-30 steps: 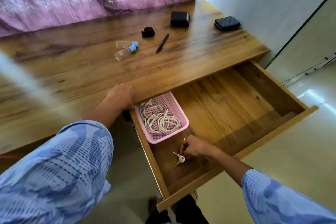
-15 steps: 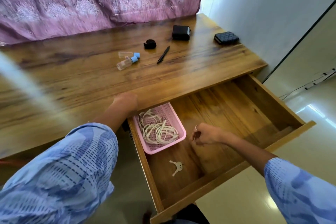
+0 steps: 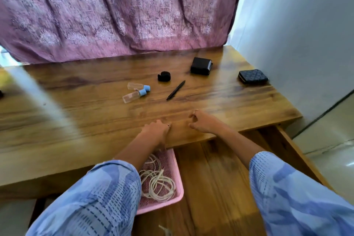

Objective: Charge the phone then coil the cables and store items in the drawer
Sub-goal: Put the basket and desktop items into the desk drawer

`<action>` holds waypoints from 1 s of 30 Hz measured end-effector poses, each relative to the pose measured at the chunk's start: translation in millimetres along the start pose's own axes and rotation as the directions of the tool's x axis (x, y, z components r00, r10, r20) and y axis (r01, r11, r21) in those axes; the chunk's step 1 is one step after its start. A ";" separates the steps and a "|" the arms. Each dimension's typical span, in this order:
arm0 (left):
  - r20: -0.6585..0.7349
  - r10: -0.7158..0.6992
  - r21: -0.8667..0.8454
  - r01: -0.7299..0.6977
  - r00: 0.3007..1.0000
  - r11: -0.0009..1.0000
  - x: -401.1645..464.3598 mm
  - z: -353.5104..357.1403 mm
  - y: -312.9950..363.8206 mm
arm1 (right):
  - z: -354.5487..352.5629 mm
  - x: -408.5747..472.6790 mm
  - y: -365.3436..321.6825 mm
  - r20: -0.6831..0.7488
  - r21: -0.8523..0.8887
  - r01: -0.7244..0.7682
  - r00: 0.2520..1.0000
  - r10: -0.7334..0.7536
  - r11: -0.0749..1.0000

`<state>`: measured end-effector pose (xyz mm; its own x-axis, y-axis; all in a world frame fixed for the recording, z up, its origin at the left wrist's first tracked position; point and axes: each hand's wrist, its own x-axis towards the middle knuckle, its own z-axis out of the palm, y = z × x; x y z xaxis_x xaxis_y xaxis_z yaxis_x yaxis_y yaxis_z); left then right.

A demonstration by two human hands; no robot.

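Observation:
The wooden drawer (image 3: 220, 178) stands pulled out below the table's (image 3: 95, 120) front edge. At its left end sits a pink mesh basket (image 3: 179, 184) holding coiled white cables (image 3: 159, 182). A bit of the keys (image 3: 164, 231) shows on the drawer floor at the bottom of the view. My left hand (image 3: 156, 130) rests on the table's front edge above the basket. Just right of it, my right hand (image 3: 203, 122) hovers over the tabletop, fingers loosely curled and holding nothing.
On the table beyond my hands lie a black pen (image 3: 175, 90), two small clear bottles with blue caps (image 3: 137, 92), a black strap roll (image 3: 164, 76), a black box (image 3: 201, 65) and a dark quilted wallet (image 3: 252, 76). A purple curtain hangs behind; a wall is at the right.
My right hand let go of the keys in the drawer, then rose up and forward over the tabletop. My left hand stayed at the table edge. The view tilted up.

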<state>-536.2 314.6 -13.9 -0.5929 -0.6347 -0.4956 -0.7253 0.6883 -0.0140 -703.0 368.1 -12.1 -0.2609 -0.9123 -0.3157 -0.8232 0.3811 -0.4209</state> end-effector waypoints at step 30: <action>0.047 -0.057 0.167 0.048 0.997 0.985 9.8 -14.4 6.8 | 9.4 49.1 1.1 0.059 0.058 0.168 0.984 -0.171 0.984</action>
<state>-552.0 308.0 -6.3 -0.5335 -0.6556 -0.5344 -0.6847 0.7057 -0.1824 -711.9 325.1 -36.1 -0.0864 -0.9536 -0.2885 -0.8246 0.2309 -0.5164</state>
